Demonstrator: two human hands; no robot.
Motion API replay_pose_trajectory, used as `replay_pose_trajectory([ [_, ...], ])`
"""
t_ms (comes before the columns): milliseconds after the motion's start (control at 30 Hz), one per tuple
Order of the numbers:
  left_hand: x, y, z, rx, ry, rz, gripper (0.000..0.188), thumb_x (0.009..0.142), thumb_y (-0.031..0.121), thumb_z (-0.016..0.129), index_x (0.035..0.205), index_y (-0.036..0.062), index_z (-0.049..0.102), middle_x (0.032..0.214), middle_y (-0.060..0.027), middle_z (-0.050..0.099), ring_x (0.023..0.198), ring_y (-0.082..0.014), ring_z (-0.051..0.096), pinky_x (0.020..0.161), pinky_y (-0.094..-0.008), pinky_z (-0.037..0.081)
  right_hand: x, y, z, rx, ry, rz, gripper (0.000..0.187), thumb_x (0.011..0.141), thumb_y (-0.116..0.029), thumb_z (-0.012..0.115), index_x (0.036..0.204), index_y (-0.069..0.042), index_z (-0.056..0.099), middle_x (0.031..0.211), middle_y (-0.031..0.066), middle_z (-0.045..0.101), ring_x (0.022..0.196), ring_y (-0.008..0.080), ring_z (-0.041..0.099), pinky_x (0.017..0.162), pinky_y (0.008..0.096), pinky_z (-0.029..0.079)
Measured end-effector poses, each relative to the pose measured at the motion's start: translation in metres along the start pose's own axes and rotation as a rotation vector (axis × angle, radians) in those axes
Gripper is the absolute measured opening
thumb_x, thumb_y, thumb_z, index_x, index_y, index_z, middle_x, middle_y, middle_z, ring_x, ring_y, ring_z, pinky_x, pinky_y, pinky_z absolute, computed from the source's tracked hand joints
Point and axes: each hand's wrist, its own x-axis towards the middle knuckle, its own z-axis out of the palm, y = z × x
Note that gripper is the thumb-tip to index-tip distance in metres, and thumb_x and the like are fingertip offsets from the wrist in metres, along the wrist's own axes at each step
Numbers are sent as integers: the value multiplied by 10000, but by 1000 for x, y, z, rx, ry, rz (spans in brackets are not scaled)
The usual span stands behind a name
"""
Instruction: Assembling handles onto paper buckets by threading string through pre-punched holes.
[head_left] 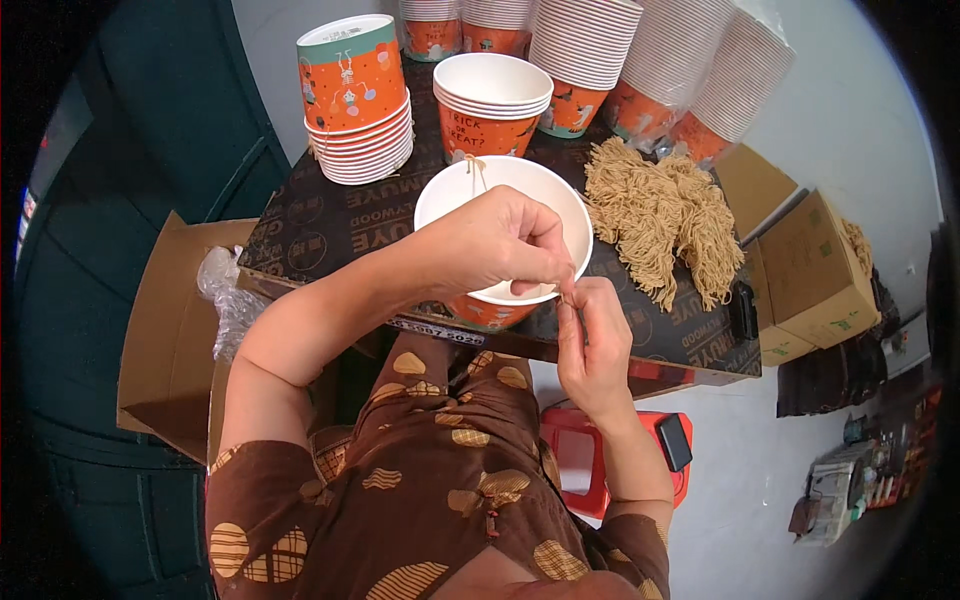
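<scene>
A round paper bucket [445, 195], white inside and orange outside, stands at the table's near edge. A thin tan cord [476, 172] is fastened at its far rim and runs down behind my left hand [520, 245]. That hand reaches across the bucket's mouth, its fingers pinched at the near right rim. My right hand [597, 340] meets it there from outside, thumb and forefinger pressed together. Both pinch the cord at the rim; the fingers cover most of it, so a knot or hole cannot be made out.
Behind stand a short bucket stack [495, 100], an upturned stack [350, 90] and several tall stacks [585, 50]. Bundled tan cords [655, 220] lie right on the dark table [330, 215]. Cardboard boxes [815, 270] flank it; a red stool [570, 460] holding a black phone [674, 442] stands below.
</scene>
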Motion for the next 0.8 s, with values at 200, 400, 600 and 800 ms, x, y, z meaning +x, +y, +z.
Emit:
replay_pose_trajectory([
  [200,3,0,-1,-85,-98,-18,98,867,63,672,832,-17,627,829,-75,690,705,-62,584,624,-191,434,1,2,1,-5,-17,6,119,823,95,572,889,18,509,841,178,539,756,358,535,675,414,438],
  [400,7,-11,-1,99,-29,55,83,875,67,658,868,-10,628,819,-63,683,727,-86,600,675,-225,466,5,0,-3,-50,-12,-84,130,809,102,567,891,20,510,835,177,537,754,364,535,671,413,440],
  [600,6,-7,-1,131,-18,1,81,845,42,666,885,-19,629,808,-45,671,742,-89,605,702,-234,479,4,0,-3,-63,55,-107,175,776,128,597,898,23,527,866,173,561,764,341,550,662,399,451],
  [800,-3,0,8,304,169,124,57,829,22,667,876,-2,646,789,-16,658,719,-69,579,679,-220,476,5,-7,1,-94,144,-109,209,774,131,623,948,34,562,974,188,561,827,321,587,723,382,498],
])
